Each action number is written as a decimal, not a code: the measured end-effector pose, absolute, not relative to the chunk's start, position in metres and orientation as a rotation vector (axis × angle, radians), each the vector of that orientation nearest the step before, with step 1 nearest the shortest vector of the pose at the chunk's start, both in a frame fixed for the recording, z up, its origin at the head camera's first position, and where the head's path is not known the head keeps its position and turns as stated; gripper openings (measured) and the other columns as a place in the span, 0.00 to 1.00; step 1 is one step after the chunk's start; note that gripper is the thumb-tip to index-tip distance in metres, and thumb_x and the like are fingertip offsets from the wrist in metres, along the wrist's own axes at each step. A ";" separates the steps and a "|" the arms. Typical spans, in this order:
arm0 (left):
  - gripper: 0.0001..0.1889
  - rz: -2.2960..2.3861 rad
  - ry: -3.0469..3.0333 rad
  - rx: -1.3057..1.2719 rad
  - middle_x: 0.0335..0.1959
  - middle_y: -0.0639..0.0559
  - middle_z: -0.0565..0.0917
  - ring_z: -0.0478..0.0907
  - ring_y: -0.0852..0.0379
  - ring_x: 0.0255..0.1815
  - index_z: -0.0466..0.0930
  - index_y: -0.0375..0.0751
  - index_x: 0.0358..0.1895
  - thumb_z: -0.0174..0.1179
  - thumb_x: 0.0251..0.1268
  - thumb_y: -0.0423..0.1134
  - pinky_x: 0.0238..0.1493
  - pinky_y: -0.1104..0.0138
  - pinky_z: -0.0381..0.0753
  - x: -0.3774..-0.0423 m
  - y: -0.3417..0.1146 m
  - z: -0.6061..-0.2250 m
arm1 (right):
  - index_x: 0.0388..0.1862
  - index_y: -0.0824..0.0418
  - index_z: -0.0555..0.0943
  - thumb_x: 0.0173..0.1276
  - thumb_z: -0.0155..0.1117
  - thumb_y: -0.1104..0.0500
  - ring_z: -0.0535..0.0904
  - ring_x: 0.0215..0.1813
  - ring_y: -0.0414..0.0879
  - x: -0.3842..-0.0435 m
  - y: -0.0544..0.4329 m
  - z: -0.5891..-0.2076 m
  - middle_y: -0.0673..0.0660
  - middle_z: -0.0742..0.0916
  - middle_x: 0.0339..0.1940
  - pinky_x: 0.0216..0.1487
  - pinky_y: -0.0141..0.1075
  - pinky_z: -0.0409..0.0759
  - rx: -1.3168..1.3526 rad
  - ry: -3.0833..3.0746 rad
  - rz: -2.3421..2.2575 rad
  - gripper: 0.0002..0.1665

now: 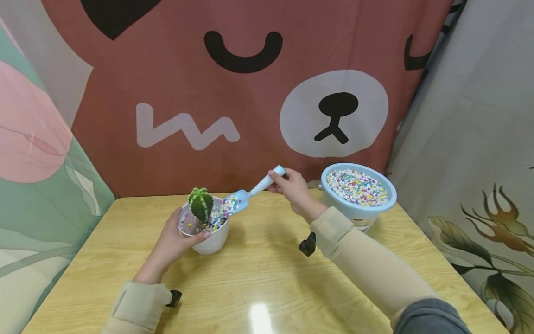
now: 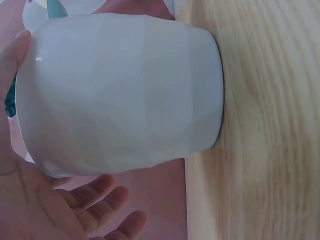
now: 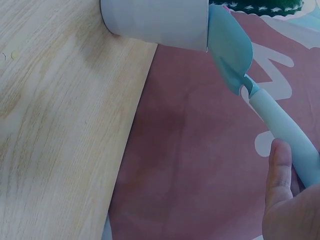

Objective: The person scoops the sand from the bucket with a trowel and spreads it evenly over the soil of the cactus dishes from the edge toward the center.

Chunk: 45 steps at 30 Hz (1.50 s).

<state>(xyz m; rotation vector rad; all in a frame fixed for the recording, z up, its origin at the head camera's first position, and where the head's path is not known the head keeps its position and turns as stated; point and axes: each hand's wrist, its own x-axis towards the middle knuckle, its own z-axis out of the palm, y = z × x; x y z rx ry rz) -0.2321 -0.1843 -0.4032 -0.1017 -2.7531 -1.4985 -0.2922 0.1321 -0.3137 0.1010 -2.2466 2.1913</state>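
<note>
A small green cactus (image 1: pixel 201 204) grows in a white flowerpot (image 1: pixel 210 244) at the left of the table, with colourful pebbles (image 1: pixel 214 221) around its base. My left hand (image 1: pixel 178 236) grips the pot near its rim, thumb along the near side; in the left wrist view the pot (image 2: pixel 120 95) stands on the wood. With my right hand (image 1: pixel 295 189) I pinch the handle end of a light blue hand trowel (image 1: pixel 260 186). Its blade, loaded with pebbles, lies over the pot's right rim. In the right wrist view the trowel (image 3: pixel 231 47) shows its underside against the rim.
A light blue bucket (image 1: pixel 390 204) filled with multicoloured pebbles (image 1: pixel 356 188) stands at the table's back right. The wooden table (image 1: pixel 258 269) ends at a curtain (image 1: pixel 233 171) printed with a bear. More printed fabric (image 1: pixel 459 153) hangs along the right.
</note>
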 end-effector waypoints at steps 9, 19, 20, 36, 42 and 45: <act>0.62 -1.579 -2.731 -0.148 0.80 0.28 0.52 0.50 0.31 0.80 0.38 0.32 0.83 0.76 0.60 0.49 0.75 0.37 0.55 -0.231 -0.188 -0.403 | 0.55 0.71 0.79 0.80 0.62 0.57 0.83 0.44 0.48 -0.292 0.131 -0.313 0.62 0.84 0.47 0.54 0.39 0.85 0.147 -2.243 2.170 0.18; 0.62 -1.643 -2.775 -0.204 0.80 0.27 0.51 0.50 0.29 0.79 0.37 0.36 0.83 0.77 0.59 0.47 0.74 0.36 0.55 -0.233 -0.195 -0.400 | 0.57 0.71 0.79 0.79 0.63 0.55 0.84 0.51 0.58 -0.290 0.127 -0.312 0.63 0.84 0.47 0.59 0.46 0.83 0.173 -2.259 2.141 0.19; 0.61 -1.655 -2.777 -0.212 0.80 0.27 0.52 0.51 0.29 0.79 0.37 0.36 0.84 0.77 0.59 0.46 0.74 0.35 0.56 -0.233 -0.195 -0.399 | 0.57 0.71 0.79 0.79 0.63 0.55 0.84 0.52 0.59 -0.290 0.127 -0.312 0.63 0.84 0.47 0.59 0.46 0.83 0.177 -2.261 2.138 0.19; 0.64 -1.661 -2.853 -0.189 0.80 0.25 0.47 0.46 0.27 0.79 0.32 0.39 0.84 0.76 0.60 0.48 0.74 0.32 0.51 -0.235 -0.198 -0.398 | 0.52 0.69 0.81 0.78 0.65 0.54 0.85 0.44 0.51 -0.287 0.124 -0.309 0.60 0.84 0.42 0.53 0.42 0.86 0.239 -2.304 2.026 0.17; 0.64 -1.664 -2.849 -0.216 0.81 0.25 0.47 0.45 0.27 0.80 0.32 0.38 0.84 0.76 0.61 0.48 0.74 0.32 0.50 -0.236 -0.199 -0.397 | 0.50 0.66 0.82 0.78 0.65 0.53 0.85 0.41 0.48 -0.287 0.122 -0.304 0.61 0.84 0.40 0.47 0.37 0.87 0.266 -2.356 1.922 0.16; 0.64 -1.666 -2.851 -0.223 0.81 0.25 0.46 0.44 0.27 0.80 0.31 0.38 0.84 0.75 0.61 0.48 0.73 0.31 0.50 -0.236 -0.200 -0.397 | 0.49 0.66 0.82 0.78 0.65 0.53 0.85 0.40 0.47 -0.287 0.122 -0.303 0.60 0.84 0.40 0.47 0.37 0.87 0.263 -2.366 1.915 0.16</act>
